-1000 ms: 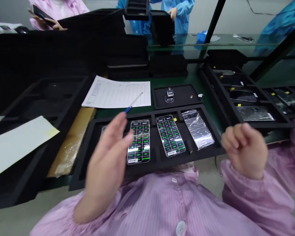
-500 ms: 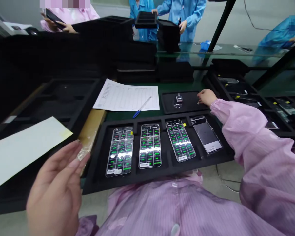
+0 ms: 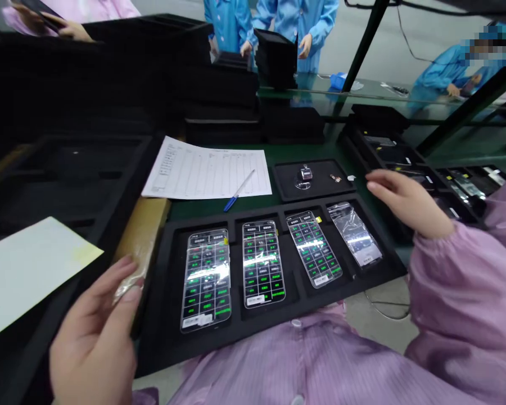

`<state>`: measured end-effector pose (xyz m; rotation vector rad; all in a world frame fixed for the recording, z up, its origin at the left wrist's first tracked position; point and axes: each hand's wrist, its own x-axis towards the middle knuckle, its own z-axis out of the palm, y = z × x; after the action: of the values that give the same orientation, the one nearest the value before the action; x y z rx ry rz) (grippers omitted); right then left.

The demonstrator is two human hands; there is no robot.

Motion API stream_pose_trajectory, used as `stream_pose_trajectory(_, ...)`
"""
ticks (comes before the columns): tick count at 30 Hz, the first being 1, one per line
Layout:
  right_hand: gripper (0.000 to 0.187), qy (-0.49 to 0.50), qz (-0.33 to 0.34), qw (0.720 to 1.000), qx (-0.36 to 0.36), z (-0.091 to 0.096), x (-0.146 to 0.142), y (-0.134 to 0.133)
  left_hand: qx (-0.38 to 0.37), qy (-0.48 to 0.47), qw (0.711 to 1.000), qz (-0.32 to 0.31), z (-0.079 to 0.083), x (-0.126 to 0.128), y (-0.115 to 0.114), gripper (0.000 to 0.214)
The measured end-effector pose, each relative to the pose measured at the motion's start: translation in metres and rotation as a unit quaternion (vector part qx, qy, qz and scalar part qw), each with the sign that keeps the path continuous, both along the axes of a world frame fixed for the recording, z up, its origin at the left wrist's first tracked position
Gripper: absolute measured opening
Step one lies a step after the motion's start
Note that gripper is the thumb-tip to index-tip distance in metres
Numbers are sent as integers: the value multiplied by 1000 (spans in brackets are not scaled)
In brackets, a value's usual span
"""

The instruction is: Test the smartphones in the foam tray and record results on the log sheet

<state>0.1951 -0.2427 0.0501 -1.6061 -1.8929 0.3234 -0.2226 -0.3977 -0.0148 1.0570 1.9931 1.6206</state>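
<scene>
4 phones (image 3: 206,280) sealed in clear film lie 1 per compartment in a black foam tray (image 3: 164,351), the rightmost film loose and crumpled. The right hand (image 3: 409,202) is open, its fingers extended and slightly apart, hanging just off the tray's far right corner and touching nothing, with open room between it and the nearest phone. The left hand (image 3: 93,337) sits off the tray's left edge, its fingers curved beside clear plastic (image 3: 124,292) on a cardboard strip (image 3: 141,236); whether they pinch it, I cannot tell. A narrow band of green bench (image 3: 270,205) separates the tray's far edge from a paper form (image 3: 206,171), a blue pen (image 3: 238,195) and a small tray (image 3: 307,180).
</scene>
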Motion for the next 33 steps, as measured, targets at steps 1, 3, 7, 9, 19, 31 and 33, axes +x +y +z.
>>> stream_pose_trajectory(1,38,14,-19,1000,14,-7,1,-15,-12,-5,1000,-4,-3,-4,0,35)
stream_pose_trajectory(3,41,47,-69,996,31,-25,1,-42,-25,-25,999,-4,-8,-9,2,33)
stream_pose_trajectory(7,34,161,-145,974,70,-59,-19,-79,-12,-23,998,-50,-11,-13,4,30)
stream_pose_trajectory(9,31,198,-156,963,99,-69,-39,-91,-10,2,997,-71,-12,-14,3,30)
stream_pose_trajectory(19,20,31,68,991,108,-82,-113,-112,-29,306,941,-144,-11,-5,-11,32)
stream_pose_trajectory(31,31,-142,165,970,105,-93,-101,-115,-11,468,842,-268,-10,-1,-21,27)
stream_pose_trajectory(33,37,-141,220,962,74,-91,-121,-116,1,464,846,-265,-8,2,-20,30)
